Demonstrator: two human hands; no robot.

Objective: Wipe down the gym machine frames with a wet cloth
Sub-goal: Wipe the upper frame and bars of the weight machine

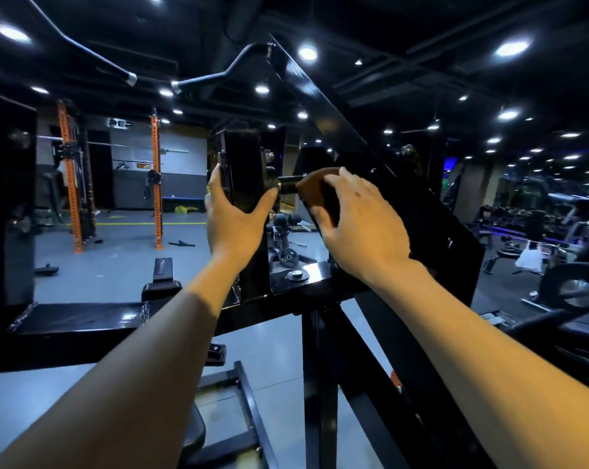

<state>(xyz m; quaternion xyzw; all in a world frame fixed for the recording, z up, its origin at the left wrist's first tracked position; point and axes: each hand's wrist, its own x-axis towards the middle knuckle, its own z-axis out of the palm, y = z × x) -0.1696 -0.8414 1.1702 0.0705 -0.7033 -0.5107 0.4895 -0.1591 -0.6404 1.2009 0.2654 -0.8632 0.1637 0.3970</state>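
While the brown cloth (pixel 315 191) lies pressed against the slanted black frame beam (pixel 404 204) just beside a threaded bolt (pixel 288 185), the right hand (pixel 364 225) covers it, fingers bent over its top edge and thumb beneath, so its grip is closed on the cloth. To its left, the left hand (pixel 233 216) clasps an upright black plate (pixel 240 170), thumb on the near face and fingers round the far edge. Below both runs a glossy horizontal crossbar (pixel 93 319). Orange racks (pixel 70 184) stand well apart on the grey floor (pixel 124 262).
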